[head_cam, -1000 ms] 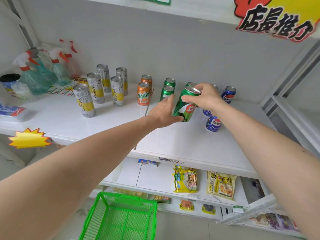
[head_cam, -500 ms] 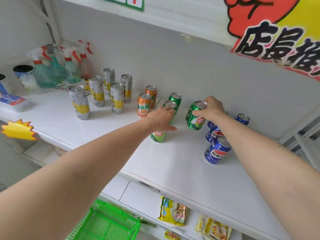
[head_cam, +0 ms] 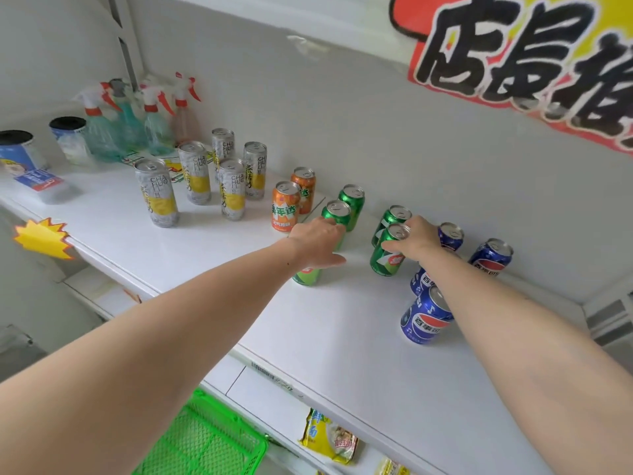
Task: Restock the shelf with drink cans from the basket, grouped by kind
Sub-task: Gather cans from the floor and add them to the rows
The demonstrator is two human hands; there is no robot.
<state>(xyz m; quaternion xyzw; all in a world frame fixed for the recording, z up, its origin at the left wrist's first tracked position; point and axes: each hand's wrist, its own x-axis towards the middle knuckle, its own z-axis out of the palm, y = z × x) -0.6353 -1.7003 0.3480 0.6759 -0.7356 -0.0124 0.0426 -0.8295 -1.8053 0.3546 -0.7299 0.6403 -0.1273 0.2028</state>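
Note:
My right hand point(head_cam: 416, 240) grips the top of a green can point(head_cam: 387, 260) that stands on the white shelf point(head_cam: 342, 337), right in front of another green can point(head_cam: 394, 214). My left hand point(head_cam: 317, 243) is wrapped over a green can point(head_cam: 306, 276); only that can's base shows under the palm. Two more green cans point(head_cam: 351, 197) stand just behind its fingers. Left of them are two orange cans point(head_cam: 285, 207), then several tall silver-and-yellow cans point(head_cam: 157, 193). Blue cans point(head_cam: 426, 317) stand to the right, partly behind my right forearm. The green basket point(head_cam: 205, 440) is at the bottom, below the shelf.
Spray bottles point(head_cam: 130, 125) and two tubs point(head_cam: 70, 138) fill the shelf's far left corner. A yellow starburst tag point(head_cam: 42, 236) sticks out from the shelf edge. Snack packs point(head_cam: 329, 437) lie on the lower shelf. A red and yellow sign point(head_cam: 531, 63) hangs overhead.
My right hand has brought its green can down from the air onto the shelf. My left hand has moved forward and lies over a green can. The view has moved closer.

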